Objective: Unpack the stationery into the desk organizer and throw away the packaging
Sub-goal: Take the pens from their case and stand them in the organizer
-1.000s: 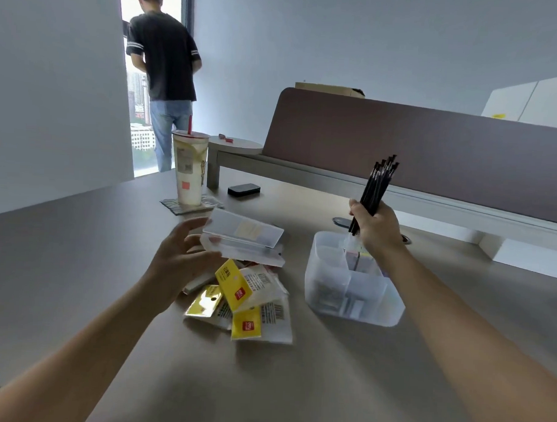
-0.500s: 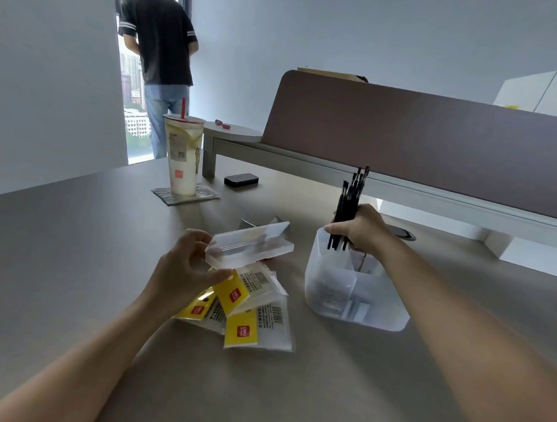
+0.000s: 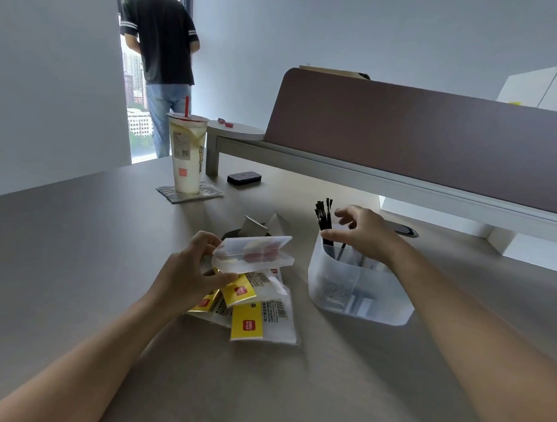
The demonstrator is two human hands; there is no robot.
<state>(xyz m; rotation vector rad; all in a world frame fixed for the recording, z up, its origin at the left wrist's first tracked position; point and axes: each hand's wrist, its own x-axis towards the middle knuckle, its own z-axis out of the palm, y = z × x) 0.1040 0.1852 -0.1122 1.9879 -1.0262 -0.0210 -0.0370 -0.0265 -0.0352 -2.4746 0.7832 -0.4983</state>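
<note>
Standing upright in the rear left compartment of the translucent desk organizer (image 3: 357, 287), a bundle of thin black pens (image 3: 323, 225) pokes above the rim. The right hand (image 3: 365, 235) hovers just beside the bundle, at about three o'clock from it, fingers spread and relaxed, holding nothing; whether the thumb touches the organizer's rim I cannot tell. At nine o'clock from the organizer, the left hand (image 3: 191, 277) pinches a clear plastic case (image 3: 253, 254) between thumb and fingertips, lid ajar, with something red and yellow faintly visible inside. Below the case lie several yellow-and-white stationery packets (image 3: 257, 308), overlapping in a loose heap on the desk (image 3: 77, 250). Just beyond the case, at twelve o'clock, sits some grey folded packaging (image 3: 260, 224). Farther out, at eleven o'clock, a tall drink cup (image 3: 187, 152) stands on a coaster, with a small black box (image 3: 244, 178) to its right.

The pens look placed, so the case is probably next. The risks: the bundle is tall and the organizer light, so a knock from the right hand could tip the pens out or shove the tub. The case is gripped only at one end with its lid ajar, so tilting it could spill the contents among the packets.
</note>
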